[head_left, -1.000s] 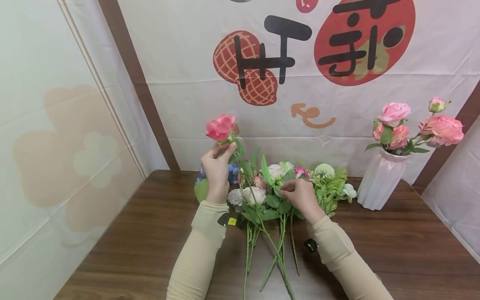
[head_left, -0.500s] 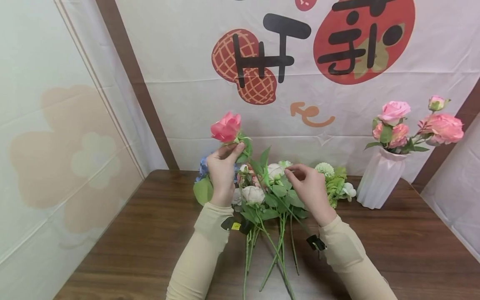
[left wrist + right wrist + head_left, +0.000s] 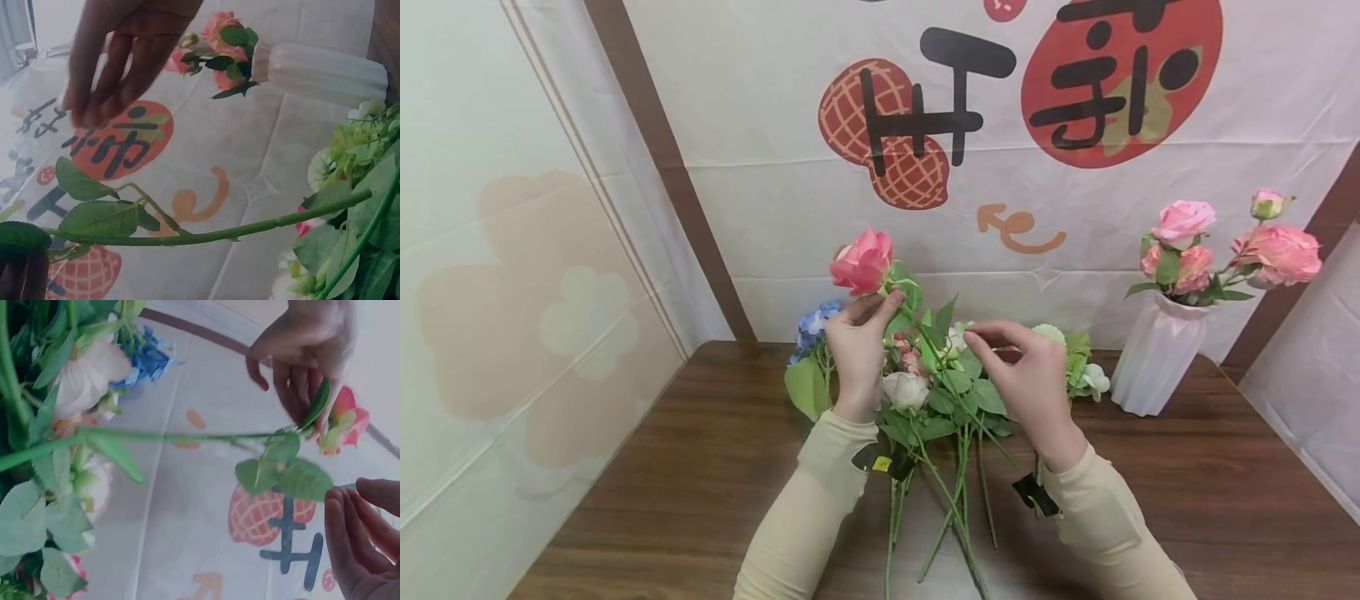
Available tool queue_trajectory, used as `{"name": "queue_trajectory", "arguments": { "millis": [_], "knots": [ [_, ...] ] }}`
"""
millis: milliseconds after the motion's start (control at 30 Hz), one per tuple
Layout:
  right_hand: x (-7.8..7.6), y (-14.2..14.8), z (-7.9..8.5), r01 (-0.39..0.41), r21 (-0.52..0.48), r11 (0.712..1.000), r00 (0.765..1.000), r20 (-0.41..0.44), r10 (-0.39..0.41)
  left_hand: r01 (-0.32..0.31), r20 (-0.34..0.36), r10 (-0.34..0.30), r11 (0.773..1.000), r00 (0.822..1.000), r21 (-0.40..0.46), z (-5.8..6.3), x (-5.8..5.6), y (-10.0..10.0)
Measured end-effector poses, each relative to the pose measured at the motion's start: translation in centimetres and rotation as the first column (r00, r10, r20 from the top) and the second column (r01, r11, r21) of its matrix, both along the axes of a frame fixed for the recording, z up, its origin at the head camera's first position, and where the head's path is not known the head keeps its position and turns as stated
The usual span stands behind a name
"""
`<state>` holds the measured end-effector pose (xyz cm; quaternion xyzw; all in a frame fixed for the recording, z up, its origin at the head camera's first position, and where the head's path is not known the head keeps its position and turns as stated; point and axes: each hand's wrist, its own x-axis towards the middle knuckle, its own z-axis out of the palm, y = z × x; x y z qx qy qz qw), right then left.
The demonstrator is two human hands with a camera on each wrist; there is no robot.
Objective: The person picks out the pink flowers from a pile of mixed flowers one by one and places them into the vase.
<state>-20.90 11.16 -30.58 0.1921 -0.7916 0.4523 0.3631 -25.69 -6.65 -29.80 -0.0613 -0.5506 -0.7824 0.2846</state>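
A pink rose (image 3: 865,262) with a long green stem (image 3: 212,236) is pinched just below its bloom by my left hand (image 3: 860,358). The stem slopes down to the right over the other flowers. My right hand (image 3: 1033,387) is raised at the right of this stem, thumb and index finger close together. In the right wrist view its fingertips (image 3: 334,495) appear beside a leaf (image 3: 305,479) of the rose. The left wrist view shows a gap between those fingers and the leaves (image 3: 100,219), with nothing visible in their grasp.
Several loose flowers lie on the brown wooden table (image 3: 685,483), including a white rose (image 3: 906,389) and a blue hydrangea (image 3: 812,327). Their stems (image 3: 951,500) point toward the front edge. At the right stands a white vase (image 3: 1157,358) with pink flowers. A printed cloth hangs behind.
My left hand has shifted right with the rose. My right hand has risen from the leaves and moved slightly right, away from the flowers on the table.
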Motion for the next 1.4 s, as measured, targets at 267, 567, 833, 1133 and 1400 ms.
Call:
{"name": "queue_trajectory", "arguments": {
  "millis": [267, 567, 833, 1133, 1400],
  "knots": [
    [0.3, -1.0, 0.1, -0.093, -0.009, 0.996, 0.995, -0.024, 0.093, 0.017, -0.037, -0.015, 0.999, 0.999, 0.049, -0.3, 0.5, 1.3],
    [-0.1, -1.4, 0.3, -0.041, 0.007, 0.999, 0.999, -0.013, 0.041, 0.013, -0.064, -0.009, 0.998, 0.998, 0.066, -0.8, 0.8, 2.0],
    [-0.6, -1.4, 0.3, 0.027, 0.088, 0.996, 1.000, 0.005, -0.027, 0.015, -0.040, -0.011, 0.996, 0.999, 0.090, -1.0, 0.9, 2.6],
    [-0.9, -1.4, 0.1, 0.076, 0.156, 0.985, 0.997, -0.030, -0.072, 0.072, -0.046, -0.065, 0.982, 0.997, 0.172, -1.3, 0.9, 3.2],
    [-1.2, -1.3, -0.1, 0.142, 0.223, 0.964, 0.989, -0.078, -0.128, 0.079, 0.022, -0.085, 0.976, 0.996, 0.204, -1.5, 1.1, 3.7]
  ]
}}
